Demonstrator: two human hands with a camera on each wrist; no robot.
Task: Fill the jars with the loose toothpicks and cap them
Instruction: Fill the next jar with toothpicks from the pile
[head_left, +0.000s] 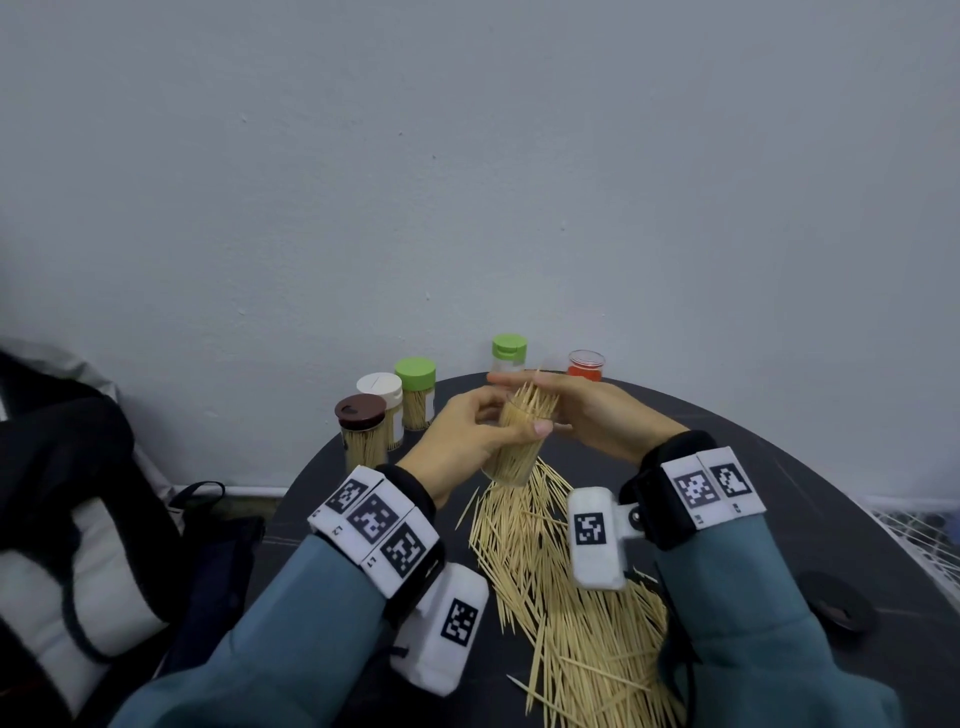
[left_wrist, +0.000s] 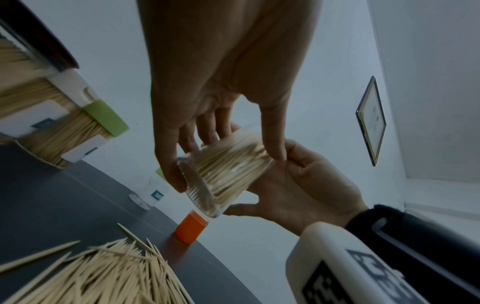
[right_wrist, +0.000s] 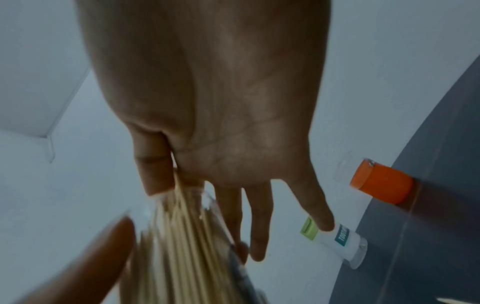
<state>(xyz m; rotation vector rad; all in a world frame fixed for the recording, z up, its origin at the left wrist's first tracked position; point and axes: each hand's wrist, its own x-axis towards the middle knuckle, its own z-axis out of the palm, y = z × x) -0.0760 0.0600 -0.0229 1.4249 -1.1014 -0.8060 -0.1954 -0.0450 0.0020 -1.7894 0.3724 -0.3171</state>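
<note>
Clear jar (head_left: 514, 441) tilted, mouth up-right.

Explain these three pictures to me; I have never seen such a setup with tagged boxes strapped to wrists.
No machine here: a person works with bare hands, wearing a small camera on each wrist and one on the head. The large picture is the head view; the other two look along each hand.

The left hand grips a clear open jar packed with toothpicks, tilted in the air. The right hand lies flat-fingered against the toothpick tips at its mouth.

On the dark round table lies a loose toothpick pile. Behind stand capped jars: brown, white, green and a slimmer green-topped one, plus an orange cap.
</note>
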